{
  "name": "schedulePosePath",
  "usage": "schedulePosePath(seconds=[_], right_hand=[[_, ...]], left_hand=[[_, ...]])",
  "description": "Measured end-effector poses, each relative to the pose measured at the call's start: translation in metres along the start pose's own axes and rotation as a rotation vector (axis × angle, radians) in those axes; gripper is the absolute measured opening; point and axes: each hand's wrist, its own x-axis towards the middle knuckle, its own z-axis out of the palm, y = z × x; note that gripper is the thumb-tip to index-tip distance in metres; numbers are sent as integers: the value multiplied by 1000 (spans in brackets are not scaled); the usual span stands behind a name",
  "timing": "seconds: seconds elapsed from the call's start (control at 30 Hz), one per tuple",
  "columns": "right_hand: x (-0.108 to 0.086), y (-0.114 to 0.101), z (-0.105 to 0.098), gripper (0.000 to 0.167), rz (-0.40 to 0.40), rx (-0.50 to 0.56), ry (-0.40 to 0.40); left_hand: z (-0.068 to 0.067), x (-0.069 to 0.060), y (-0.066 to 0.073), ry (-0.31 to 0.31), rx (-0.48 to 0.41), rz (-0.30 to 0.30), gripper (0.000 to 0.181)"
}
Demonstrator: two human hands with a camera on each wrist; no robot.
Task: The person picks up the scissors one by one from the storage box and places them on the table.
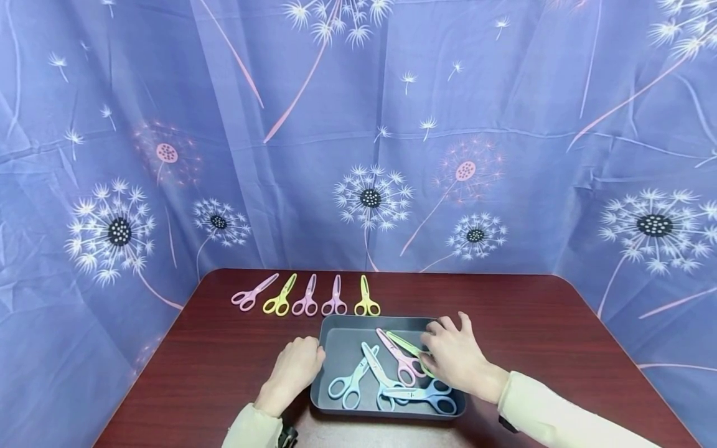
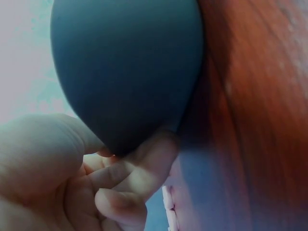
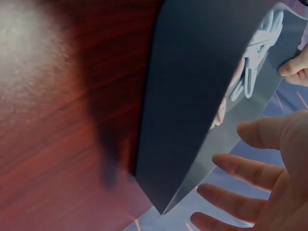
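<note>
A dark grey tray (image 1: 343, 341) holds several scissors. My left hand (image 1: 294, 368) pinches the tray's left rim between thumb and fingers, as the left wrist view shows. My right hand (image 1: 456, 356) hovers over the tray's right side, its fingers spread and holding nothing. Nearest to it lie green scissors (image 1: 404, 343), their handles partly hidden under the hand. Pink scissors (image 1: 399, 354) lie just left of these. Toward the tray's front are blue scissors at the left (image 1: 351, 381), light blue scissors in the middle (image 1: 376, 367) and blue scissors at the right (image 1: 422, 394), the last two overlapping.
Behind the tray, a row of scissors lies on the dark red table (image 1: 532, 323): purple (image 1: 253, 294), yellow (image 1: 280, 298), two more purple pairs, then yellow (image 1: 366, 298). A blue curtain (image 1: 426, 186) with dandelion prints hangs beyond the table's back edge.
</note>
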Motion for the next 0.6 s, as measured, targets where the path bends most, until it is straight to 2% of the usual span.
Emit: schedulePosePath(seconds=[0.27,0.6], right_hand=[[-5,1,1,9,29,-8,-64],[-9,3,9,15,37,11,-95]], left_hand=[[-1,0,0,2,-2,2,28],[-1,0,-1,-11,-18,-13,30]])
